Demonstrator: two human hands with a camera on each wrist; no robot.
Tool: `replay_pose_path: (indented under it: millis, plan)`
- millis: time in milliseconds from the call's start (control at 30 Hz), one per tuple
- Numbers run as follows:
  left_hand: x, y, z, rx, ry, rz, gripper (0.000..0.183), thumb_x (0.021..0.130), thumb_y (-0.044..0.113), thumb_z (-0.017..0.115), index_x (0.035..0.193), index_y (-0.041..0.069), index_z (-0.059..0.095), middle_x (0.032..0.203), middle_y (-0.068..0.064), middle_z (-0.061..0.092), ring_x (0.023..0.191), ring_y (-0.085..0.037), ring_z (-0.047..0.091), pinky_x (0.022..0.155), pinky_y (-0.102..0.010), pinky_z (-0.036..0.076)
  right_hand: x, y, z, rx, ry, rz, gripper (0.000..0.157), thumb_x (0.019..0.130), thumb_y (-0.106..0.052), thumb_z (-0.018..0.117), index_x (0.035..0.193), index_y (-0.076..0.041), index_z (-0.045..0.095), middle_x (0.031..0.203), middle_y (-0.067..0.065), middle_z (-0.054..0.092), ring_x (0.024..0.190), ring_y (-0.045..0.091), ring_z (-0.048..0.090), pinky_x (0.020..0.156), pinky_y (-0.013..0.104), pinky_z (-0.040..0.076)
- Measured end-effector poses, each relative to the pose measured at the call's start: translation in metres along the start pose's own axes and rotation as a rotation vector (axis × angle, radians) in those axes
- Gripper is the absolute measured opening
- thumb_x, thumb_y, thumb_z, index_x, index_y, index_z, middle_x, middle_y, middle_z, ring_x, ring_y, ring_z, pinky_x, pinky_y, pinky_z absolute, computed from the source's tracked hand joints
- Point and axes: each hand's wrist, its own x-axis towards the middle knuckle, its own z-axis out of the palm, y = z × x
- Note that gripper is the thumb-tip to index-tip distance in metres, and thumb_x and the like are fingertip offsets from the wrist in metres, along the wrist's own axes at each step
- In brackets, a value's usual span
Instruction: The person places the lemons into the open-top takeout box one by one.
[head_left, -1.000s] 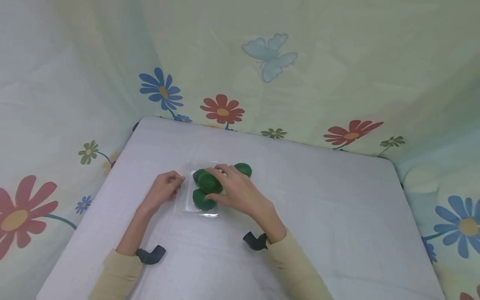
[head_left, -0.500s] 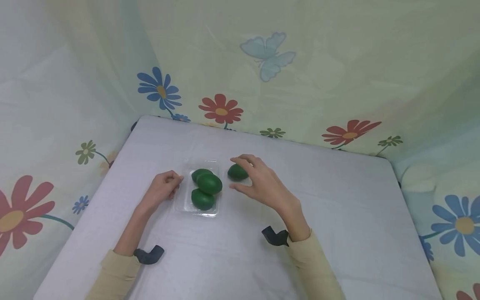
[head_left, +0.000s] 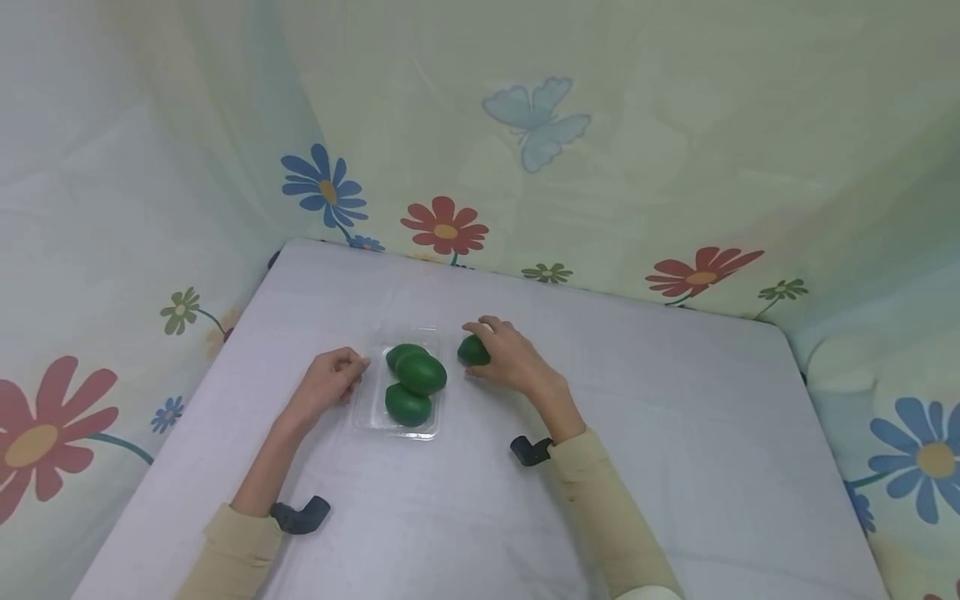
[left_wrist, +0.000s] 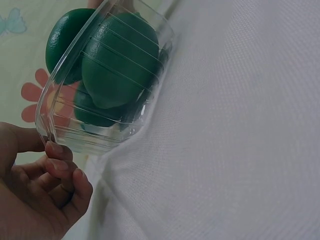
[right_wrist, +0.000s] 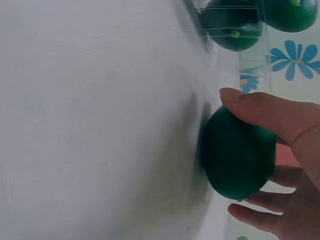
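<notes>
Three dark green limes sit in a clear plastic container [head_left: 372,410], one lime [head_left: 422,373] lying on top of the other two. My left hand [head_left: 328,381] pinches the container's left rim between thumb and fingertips, plain in the left wrist view, where the ribbed wall stands in front of a lime [left_wrist: 120,60]. Just right of the container, another lime [right_wrist: 237,155] lies on the tabletop. Around it my right hand [head_left: 513,354] has its thumb on the near side and its fingers on the far side, gripping it. The fingers' far side is partly hidden behind the lime.
A white cloth covers the table [head_left: 675,433]. Behind it hangs a pale curtain [head_left: 637,150] printed with flowers and a butterfly. Dark wrist-camera mounts [head_left: 302,515] stick out from both wrists, low over the cloth.
My right hand has let go of the top lime in the container, moved right and come around the lone lime, its fingers drawing in. My left hand stays at the rim.
</notes>
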Motion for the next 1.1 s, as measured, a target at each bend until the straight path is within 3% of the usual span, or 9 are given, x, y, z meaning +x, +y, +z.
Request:
replay_pose_path:
  millis: [533,667,900,1100]
  plan:
    - [-0.001,0.001,0.000,-0.011,-0.001,-0.003,0.034,0.099,0.029,0.055,0.094,-0.005,0.058,0.062,0.000,0.047,0.054,-0.012,0.044,0.050,-0.025,0.039,0.001,0.004,0.015,-0.029,0.040,0.000,0.059,0.085,-0.026,0.075,0.138,-0.021,0.050,0.131,0.010,0.052,0.117,0.027,0.054,0.093,0.046,0.052]
    - [-0.002,0.003,-0.001,-0.010,0.001,0.006,0.034,0.099,0.028,0.055,0.094,-0.005,0.058,0.062,-0.001,0.047,0.053,-0.012,0.044,0.050,-0.025,0.040,-0.007,-0.002,0.004,-0.008,0.080,-0.022,0.058,0.085,-0.025,0.075,0.137,-0.021,0.051,0.130,0.009,0.053,0.115,0.028,0.056,0.092,0.046,0.053]
    - [-0.002,0.003,-0.002,0.008,0.008,0.012,0.034,0.099,0.029,0.054,0.095,-0.004,0.059,0.063,-0.001,0.048,0.053,-0.012,0.044,0.049,-0.025,0.039,-0.024,-0.026,-0.034,0.088,0.137,-0.111,0.060,0.084,-0.030,0.076,0.136,-0.020,0.051,0.125,0.007,0.056,0.108,0.026,0.060,0.089,0.042,0.055]
    - [0.000,0.000,0.000,-0.009,0.005,0.001,0.034,0.099,0.029,0.055,0.094,-0.004,0.059,0.065,-0.001,0.049,0.053,-0.012,0.044,0.050,-0.026,0.040,-0.010,-0.047,-0.053,0.129,0.096,-0.161,0.061,0.084,-0.043,0.073,0.136,-0.019,0.052,0.122,0.006,0.058,0.102,0.022,0.060,0.085,0.037,0.056]
